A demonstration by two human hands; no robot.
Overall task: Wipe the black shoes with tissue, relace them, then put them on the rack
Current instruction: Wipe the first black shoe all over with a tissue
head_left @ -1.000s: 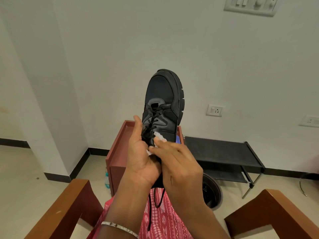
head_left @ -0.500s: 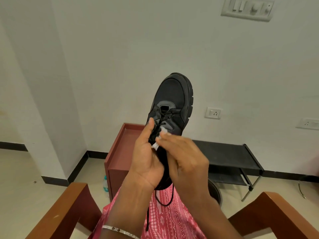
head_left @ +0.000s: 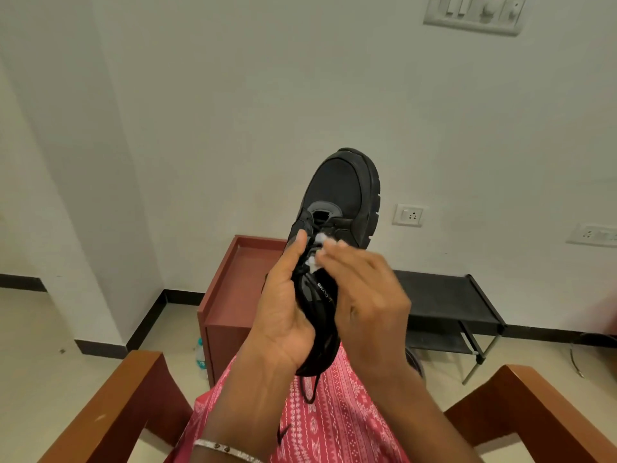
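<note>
A black shoe (head_left: 344, 195) is held up in front of me, toe pointing up and away, its laces loose and one lace end (head_left: 309, 389) dangling over my lap. My left hand (head_left: 287, 302) grips the shoe around its heel and left side, thumb up along the lace area. My right hand (head_left: 364, 289) pinches a small white tissue (head_left: 320, 248) against the tongue and laces; the fingers are blurred. A black two-shelf shoe rack (head_left: 447, 295) stands against the wall behind, low on the right.
A red-brown cabinet (head_left: 230, 295) stands on the floor just behind the shoe, a small bottle (head_left: 199, 355) beside it. Wooden chair arms (head_left: 110, 412) flank my lap on both sides. A dark round object sits on the floor under the rack, mostly hidden by my right arm.
The shoe and both hands have shifted right and a little down in view. My right hand with the tissue has moved up along the lace area.
</note>
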